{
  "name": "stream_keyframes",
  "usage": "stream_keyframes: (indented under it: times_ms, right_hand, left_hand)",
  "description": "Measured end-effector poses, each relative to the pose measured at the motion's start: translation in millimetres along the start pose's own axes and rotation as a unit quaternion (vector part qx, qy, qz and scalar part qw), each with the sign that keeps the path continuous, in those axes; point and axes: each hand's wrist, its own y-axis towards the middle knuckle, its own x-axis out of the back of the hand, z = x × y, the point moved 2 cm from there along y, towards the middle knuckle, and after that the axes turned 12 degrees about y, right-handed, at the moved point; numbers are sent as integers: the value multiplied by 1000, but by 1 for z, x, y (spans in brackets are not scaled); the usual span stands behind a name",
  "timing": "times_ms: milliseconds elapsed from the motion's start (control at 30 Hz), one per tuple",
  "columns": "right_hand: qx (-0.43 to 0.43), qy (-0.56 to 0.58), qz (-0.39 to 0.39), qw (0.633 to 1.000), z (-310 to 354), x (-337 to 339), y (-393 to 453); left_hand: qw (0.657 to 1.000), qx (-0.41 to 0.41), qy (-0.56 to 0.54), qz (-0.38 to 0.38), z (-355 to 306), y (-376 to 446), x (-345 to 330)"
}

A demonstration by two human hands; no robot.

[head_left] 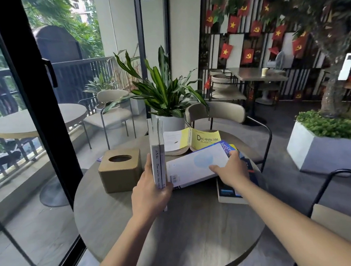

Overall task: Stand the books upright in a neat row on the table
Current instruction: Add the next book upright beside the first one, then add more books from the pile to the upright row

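Our left hand (150,192) wraps its fingers around two upright books (158,155), thumb on the near side. Our right hand (230,168) pinches the white book (194,166) — tilted over a blue book (231,145) — thumb on its cover. Behind lies an open yellow book (193,140); a dark book (226,190) sits under the wrist. A wooden tissue box (119,169) stands just left on the round table (183,232).

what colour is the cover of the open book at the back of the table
Yellow, with dark lettering; the open book shows best, and only, in the head view.
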Motion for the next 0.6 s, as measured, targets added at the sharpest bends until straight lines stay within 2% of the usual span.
stream_keyframes:
  times_ms: [200, 433, 600]
  right_hand:
    - [99, 93, -22, 991, 30, 5, -11]
    - [275, 90, -21, 957, 79, -2, -33]
    - [305, 101, 71, 944, 95, -9, -41]
  left_hand:
    - [1000, 0, -5, 3, 2, 1, 1]
    - [999, -23, -41, 24, 5, 2, 6]
    - [997, -41, -58, 23, 3, 3, 8]
